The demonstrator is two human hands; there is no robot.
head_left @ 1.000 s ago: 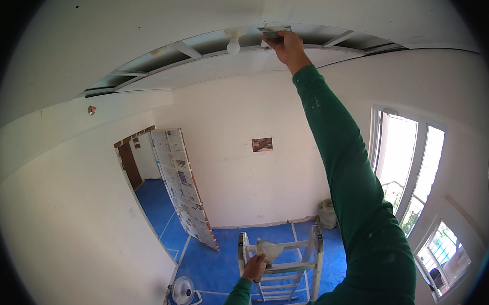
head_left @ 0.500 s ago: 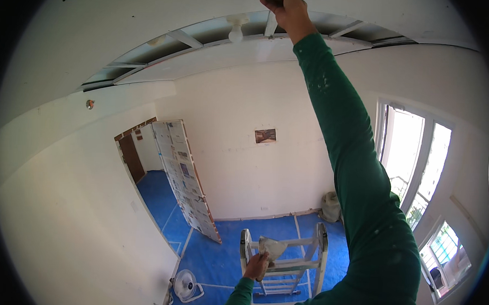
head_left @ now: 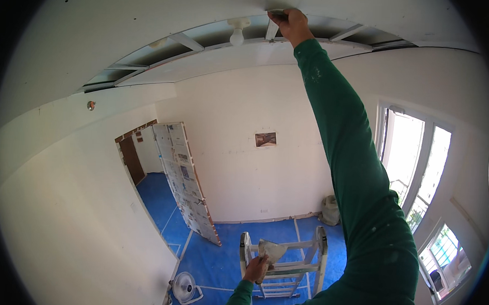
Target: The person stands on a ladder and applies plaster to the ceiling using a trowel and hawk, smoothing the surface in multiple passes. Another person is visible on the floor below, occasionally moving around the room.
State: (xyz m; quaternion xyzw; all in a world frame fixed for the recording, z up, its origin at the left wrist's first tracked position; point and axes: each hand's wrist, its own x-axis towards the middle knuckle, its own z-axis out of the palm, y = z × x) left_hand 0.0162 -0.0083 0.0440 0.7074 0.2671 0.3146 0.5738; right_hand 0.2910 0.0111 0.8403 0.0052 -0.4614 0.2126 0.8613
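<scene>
My right arm, in a green sleeve, reaches up to the white ceiling panel [head_left: 169,13]. The fingers of my right hand [head_left: 294,28] are closed round a putty knife [head_left: 278,14], mostly hidden by the hand, with its flat blade against the ceiling near the panel's curved edge. Low in the view, my left hand [head_left: 254,269] grips a wide putty knife [head_left: 273,252], its pale, smeared blade pointing up. That hand is just at the top of an aluminium stepladder [head_left: 320,259]; whether it touches the ladder I cannot tell.
Beyond the panel edge, an open ceiling strip shows metal framing [head_left: 185,40] and a light bulb [head_left: 237,36]. A paper-covered door [head_left: 183,177] stands ajar at left. Blue sheeting [head_left: 235,231] covers the floor, with a white fan [head_left: 185,288] on it. Windows [head_left: 406,143] are at right.
My right hand has moved a short way along the ceiling, away from me toward the open strip, still holding its putty knife. My left hand has stayed nearly in place.
</scene>
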